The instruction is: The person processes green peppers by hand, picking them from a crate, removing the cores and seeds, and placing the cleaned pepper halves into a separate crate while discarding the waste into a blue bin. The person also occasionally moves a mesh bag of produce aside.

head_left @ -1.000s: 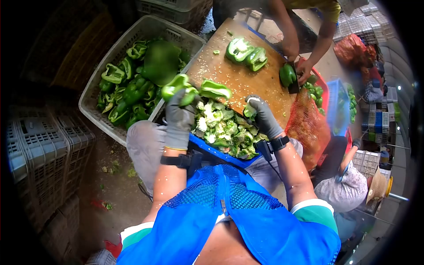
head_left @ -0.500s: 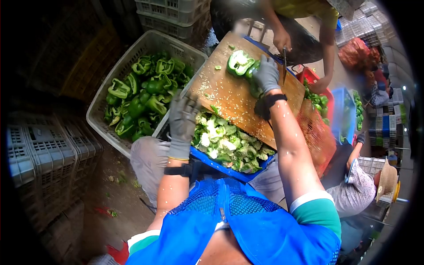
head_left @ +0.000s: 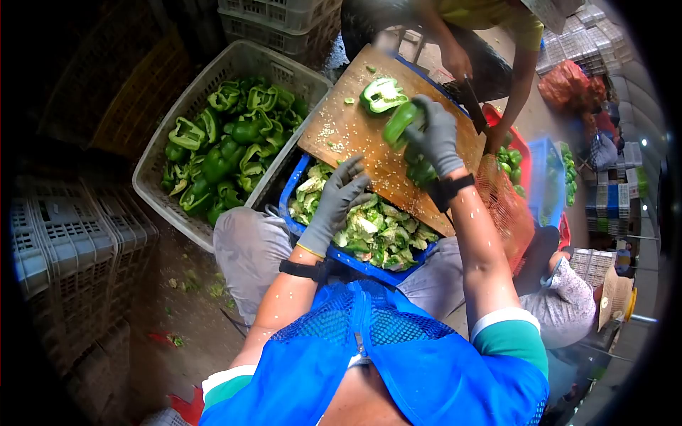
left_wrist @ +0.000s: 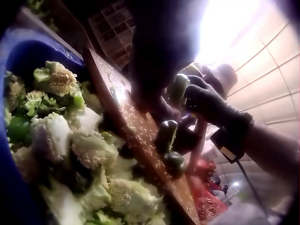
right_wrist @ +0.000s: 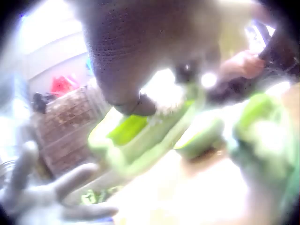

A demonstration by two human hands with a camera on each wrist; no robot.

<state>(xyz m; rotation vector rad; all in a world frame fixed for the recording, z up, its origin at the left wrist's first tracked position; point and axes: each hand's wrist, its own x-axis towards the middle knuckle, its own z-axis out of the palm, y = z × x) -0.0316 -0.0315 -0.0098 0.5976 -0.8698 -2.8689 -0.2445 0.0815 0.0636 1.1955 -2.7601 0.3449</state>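
Observation:
Gloved and raised over the board, my right hand (head_left: 438,136) grips a green pepper half (head_left: 399,123); in the right wrist view the fingers of this hand (right_wrist: 150,56) lie at the pale seed core of the cut pepper (right_wrist: 133,140). Another cut half (head_left: 382,96) lies on the wooden board (head_left: 355,117), and green pepper pieces (left_wrist: 166,136) sit below the right hand. My left hand (head_left: 339,202) hovers empty over the blue tub (head_left: 288,195) of cores and trimmings (head_left: 376,231), fingers apart and slightly bent.
A pale crate (head_left: 153,149) of cut peppers stands left of the board. Across it, another person's hand (head_left: 457,62) holds a knife (head_left: 472,103). A red net bag (head_left: 503,213) and a red crate (head_left: 518,145) are at the right; stacked crates (head_left: 85,234) at far left.
My left hand let go of pepper pieces near the crate, then moved right over the tub. My right hand reached to the board and now has a pepper half raised off it.

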